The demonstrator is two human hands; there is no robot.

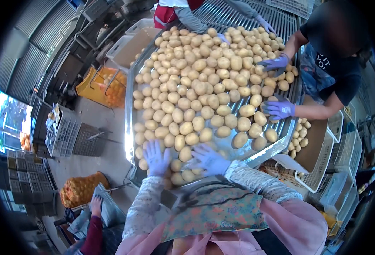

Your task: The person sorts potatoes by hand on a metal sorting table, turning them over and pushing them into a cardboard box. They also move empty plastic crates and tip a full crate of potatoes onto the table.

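Fingers (150, 146) of the left hand (156, 159) are seen spread wide, palm down, laid on the potatoes (196, 85) at the lower centre of the frame; nothing is gripped. Fingers (198, 149) of the right hand (209, 160), just to the right, are likewise splayed and flat on the same heap, with nothing enclosed. Both hands are gloved.

Left-to-right record:
- Grey plastic crates (64, 131) are noted at the left edge.
- An orange net sack (82, 188) is seen at lower left, with another person's hand (96, 205), dark red sleeve, just right of it.
- A yellow crate (91, 87) is placed at upper left, beside the metal sorting table (130, 127).
- The table is filled by the potatoes from lower centre to the top of the frame.
- At the top, a co-worker's gloved hand (265, 23) is rested on the heap.
- At the right, a second co-worker's upper purple-gloved hand (276, 63) and lower purple-gloved hand (280, 109) are held on potatoes near the table's right rim.
- A white crate (321, 168) is noted at lower right, with a few potatoes in it.
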